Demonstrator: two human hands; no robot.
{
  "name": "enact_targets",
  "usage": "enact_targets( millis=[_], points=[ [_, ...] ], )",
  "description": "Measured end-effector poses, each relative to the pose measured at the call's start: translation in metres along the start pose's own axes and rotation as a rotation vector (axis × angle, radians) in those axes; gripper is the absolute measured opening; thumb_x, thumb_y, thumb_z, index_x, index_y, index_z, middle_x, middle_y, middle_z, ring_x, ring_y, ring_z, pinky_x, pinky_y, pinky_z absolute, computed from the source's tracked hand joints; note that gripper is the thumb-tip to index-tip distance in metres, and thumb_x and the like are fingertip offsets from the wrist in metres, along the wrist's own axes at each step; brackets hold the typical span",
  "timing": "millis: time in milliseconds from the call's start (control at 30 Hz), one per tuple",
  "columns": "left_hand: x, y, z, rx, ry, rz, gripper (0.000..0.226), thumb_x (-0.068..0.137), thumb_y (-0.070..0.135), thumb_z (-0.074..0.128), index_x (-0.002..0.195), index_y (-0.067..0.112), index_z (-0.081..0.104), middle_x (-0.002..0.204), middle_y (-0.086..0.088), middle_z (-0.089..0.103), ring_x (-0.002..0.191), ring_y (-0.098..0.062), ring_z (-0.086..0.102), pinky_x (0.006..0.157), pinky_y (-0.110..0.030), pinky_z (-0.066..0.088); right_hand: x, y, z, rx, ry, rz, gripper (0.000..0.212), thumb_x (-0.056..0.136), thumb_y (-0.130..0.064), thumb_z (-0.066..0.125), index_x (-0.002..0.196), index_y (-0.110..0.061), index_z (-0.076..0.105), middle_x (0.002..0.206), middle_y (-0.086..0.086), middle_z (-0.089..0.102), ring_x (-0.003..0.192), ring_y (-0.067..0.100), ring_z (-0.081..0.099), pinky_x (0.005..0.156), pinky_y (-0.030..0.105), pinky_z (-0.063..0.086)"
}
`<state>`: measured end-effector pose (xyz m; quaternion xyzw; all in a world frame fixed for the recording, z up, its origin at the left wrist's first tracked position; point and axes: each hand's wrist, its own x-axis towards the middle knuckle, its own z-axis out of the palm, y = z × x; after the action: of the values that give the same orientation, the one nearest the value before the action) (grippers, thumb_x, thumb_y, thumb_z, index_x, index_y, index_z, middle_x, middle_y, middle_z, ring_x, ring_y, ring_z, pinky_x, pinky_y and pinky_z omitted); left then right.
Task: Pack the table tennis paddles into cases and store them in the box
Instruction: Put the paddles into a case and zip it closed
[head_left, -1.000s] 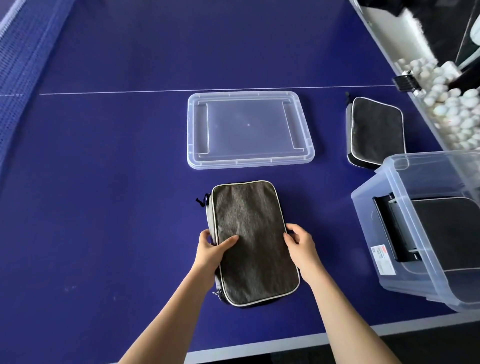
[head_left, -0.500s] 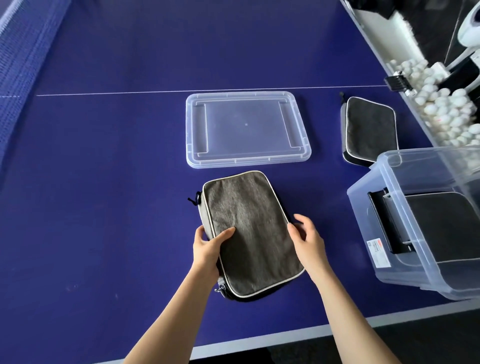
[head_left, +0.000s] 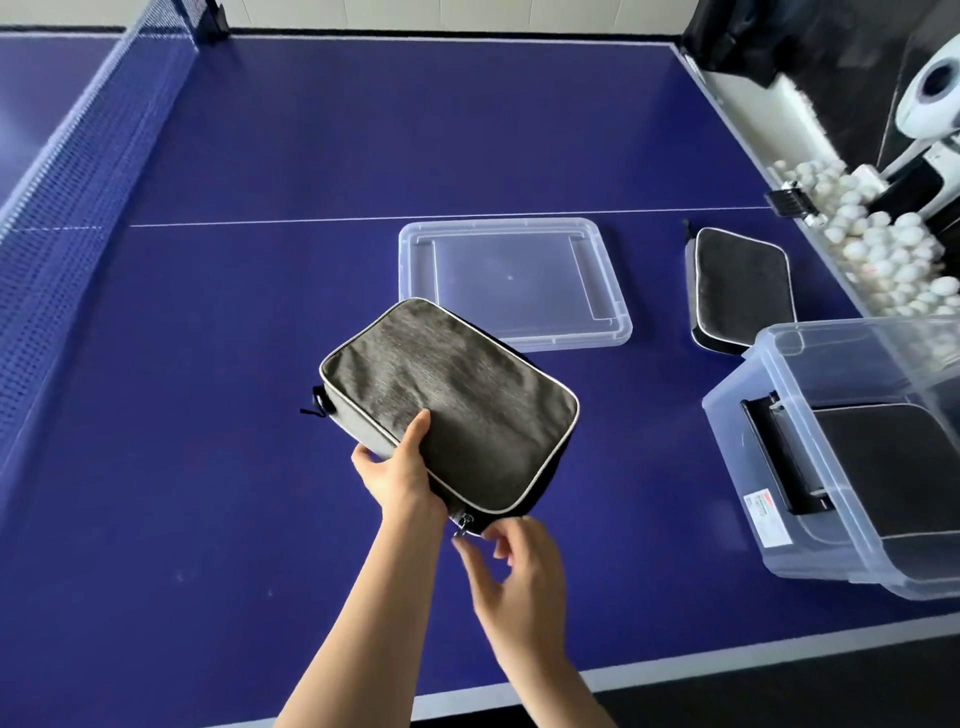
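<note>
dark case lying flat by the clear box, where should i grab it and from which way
Grip the dark rectangular fabric case with pale piping across its two long edges, coming down from above. It lies flat on the blue table, free on the left and far sides. Its near right corner sits close to the clear plastic box, so hold toward the far end.

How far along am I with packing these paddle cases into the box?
Done: one dark case already lies inside the clear box. In hand: your left hand holds the grey case tilted above the table, while your right hand reaches for its zipper pull. Left: that case and the second case on the table need boxing, then the lid goes on.
</note>
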<state>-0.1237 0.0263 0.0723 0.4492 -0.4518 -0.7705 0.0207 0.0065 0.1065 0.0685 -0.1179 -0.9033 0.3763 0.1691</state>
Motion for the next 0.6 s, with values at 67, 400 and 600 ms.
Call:
enact_targets(
  millis=[67, 400, 600],
  points=[
    [-0.004, 0.007, 0.001, -0.047, 0.013, 0.001, 0.059, 0.063, 0.020, 0.087, 0.109, 0.015, 0.051, 0.099, -0.001, 0.065, 0.084, -0.018, 0.066, 0.066, -0.029, 0.054, 0.005, -0.012, 0.007, -0.074, 0.028, -0.008, 0.033, 0.083, -0.053, 0.058, 0.075, -0.020, 0.057, 0.068, -0.010, 0.050, 0.065, 0.010, 0.050, 0.062, 0.024, 0.044],
    [-0.010, 0.037, -0.007, -0.137, 0.013, -0.020, 0.057, 0.066, 0.018, 0.086, 0.109, 0.016, 0.049, 0.095, 0.002, 0.064, 0.078, -0.013, 0.064, 0.057, -0.026, 0.051, 0.012, -0.032, 0.013, -0.092, 0.102, -0.069, 0.011, 0.074, -0.020, 0.064, 0.068, -0.018, 0.055, 0.063, -0.009, 0.049, 0.062, 0.007, 0.045, 0.058, 0.027, 0.045],
    [-0.007, 0.054, -0.015, -0.127, 0.010, 0.048, 0.054, 0.066, 0.017, 0.086, 0.106, 0.015, 0.051, 0.095, 0.001, 0.065, 0.078, -0.014, 0.066, 0.058, -0.024, 0.053, 0.011, -0.035, 0.013, -0.101, 0.113, -0.136, 0.011, 0.078, -0.025, 0.059, 0.069, -0.018, 0.057, 0.064, -0.009, 0.052, 0.058, 0.008, 0.047, 0.056, 0.022, 0.042]
  ],
)
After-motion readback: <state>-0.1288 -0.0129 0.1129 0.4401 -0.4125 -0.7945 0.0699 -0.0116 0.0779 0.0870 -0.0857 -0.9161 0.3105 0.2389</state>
